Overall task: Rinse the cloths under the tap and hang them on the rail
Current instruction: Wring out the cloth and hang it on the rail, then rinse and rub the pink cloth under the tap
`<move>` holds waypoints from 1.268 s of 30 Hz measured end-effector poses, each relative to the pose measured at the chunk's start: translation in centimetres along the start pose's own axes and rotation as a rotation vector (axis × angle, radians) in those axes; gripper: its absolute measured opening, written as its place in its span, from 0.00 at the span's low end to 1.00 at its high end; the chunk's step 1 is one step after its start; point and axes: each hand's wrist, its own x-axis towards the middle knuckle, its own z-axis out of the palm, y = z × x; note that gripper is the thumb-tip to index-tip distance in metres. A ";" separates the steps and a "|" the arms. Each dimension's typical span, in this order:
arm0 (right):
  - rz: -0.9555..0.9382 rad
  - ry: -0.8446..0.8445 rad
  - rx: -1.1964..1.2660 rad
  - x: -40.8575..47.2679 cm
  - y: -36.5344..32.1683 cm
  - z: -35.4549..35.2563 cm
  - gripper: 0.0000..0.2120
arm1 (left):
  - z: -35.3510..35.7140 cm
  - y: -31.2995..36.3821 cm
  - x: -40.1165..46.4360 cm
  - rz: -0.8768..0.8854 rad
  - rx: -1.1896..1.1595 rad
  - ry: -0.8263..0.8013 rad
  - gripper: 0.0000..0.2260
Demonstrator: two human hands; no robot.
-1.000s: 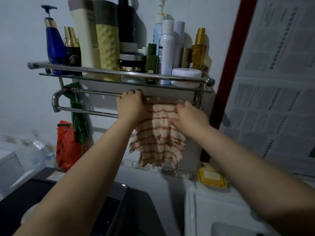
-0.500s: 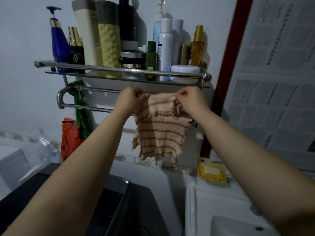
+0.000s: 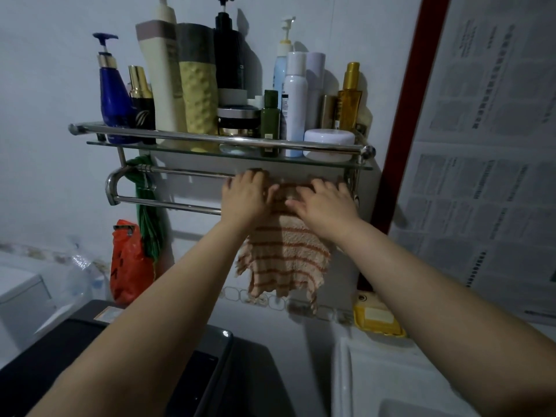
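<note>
Since a moment ago both hands have dropped their pinch on the cloth's top corners and gone flat on it; the cloth now lies over the rail instead of hanging held in front of it.

Nearest, below the forearms: a dark appliance top (image 3: 90, 356) under the left arm, the white rim of a sink (image 3: 376, 371) under the right arm.

Left hand (image 3: 245, 195): palm down, fingers fairly straight and blurred, fingertips reaching the upper bar, resting on the left end of the cloth's fold. Right hand (image 3: 323, 200): fingers spread, pressing flat on the right part of the fold. The two hands are close but not touching; a strip of cloth shows between them.

Striped cloth (image 3: 282, 260): cream with orange bands, draped over the rail (image 3: 168, 204), most of it hanging below both wrists, lower edge ragged and uneven. Whether its back half reaches the second bar I cannot tell.

Left of the left hand: bare rail, then a green cloth (image 3: 147, 212) hanging at the rail's curved end, and an orange plastic bag (image 3: 129, 263) lower down beside it. Below and right of the right hand: a yellow soap dish (image 3: 376, 319) at the wall behind the sink.

Above the hands: a glass shelf (image 3: 180, 149) with a chrome guard bar, crowded with bottles, among them a blue pump bottle (image 3: 115, 94) far left, a white jar (image 3: 329, 141) just above the right hand, and an amber bottle (image 3: 349, 100) behind it.

Right of the right arm: a red upright strip (image 3: 406, 115), then a wall papered in printed sheets (image 3: 487, 145).
</note>
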 end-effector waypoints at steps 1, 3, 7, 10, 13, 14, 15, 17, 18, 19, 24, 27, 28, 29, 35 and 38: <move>0.010 -0.040 0.000 0.1 0.1 0.1 0.28 | 0.5 0.2 0.0 0.015 0.011 -0.083 0.24; 0.023 -0.098 -0.019 0.1 0.4 0.3 0.31 | 1.2 0.0 0.4 -0.008 0.015 -0.201 0.27; 0.035 -0.107 -0.083 -0.6 0.5 0.3 0.33 | 1.4 -0.7 2.0 -0.049 0.011 -0.285 0.29; 0.048 -0.087 -0.057 -1.1 0.3 0.4 0.32 | 0.9 -0.3 2.6 -0.034 0.014 -0.221 0.25; 0.041 -0.089 -0.026 -1.0 0.8 0.4 0.29 | 0.9 1.0 1.7 0.051 0.041 -0.144 0.21; 0.043 -0.105 -0.027 -1.0 1.0 0.3 0.29 | 1.1 1.4 1.2 0.063 0.034 -0.133 0.21; 0.042 -0.106 -0.028 -1.2 1.1 0.3 0.29 | 1.3 1.6 0.6 0.067 0.014 -0.110 0.20; 0.030 -0.041 0.005 -2.0 1.5 0.3 0.27 | 1.7 2.2 -1.0 0.089 -0.070 -0.024 0.19; 0.020 0.003 0.038 -2.7 1.9 0.4 0.25 | 1.8 2.8 -2.0 0.117 -0.113 0.014 0.19; 0.003 0.044 0.070 -3.6 2.3 0.5 0.23 | 2.0 3.5 -3.2 0.150 -0.151 0.046 0.20; -0.061 0.378 0.251 -10.9 6.4 3.1 0.13 | 3.6 9.6 -10.0 0.291 -0.358 0.189 0.11; 0.060 0.324 0.344 -16.4 9.9 5.8 0.12 | 5.9 14.1 -13.9 0.397 -0.441 0.099 0.08; 0.114 0.273 0.374 -18.3 11.0 6.8 0.12 | 7.0 15.6 -15.1 0.406 -0.459 0.020 0.08; 0.173 0.218 0.415 -20.1 12.2 7.8 0.12 | 8.1 17.1 -16.4 0.393 -0.484 -0.068 0.09; 0.453 -0.112 0.652 -31.2 19.5 13.3 0.08 | 14.5 26.2 -24.3 0.192 -0.558 -0.684 0.08; 0.530 -0.329 0.654 -35.9 23.5 15.0 0.08 | 17.6 31.2 -27.7 0.097 -0.510 -0.909 0.08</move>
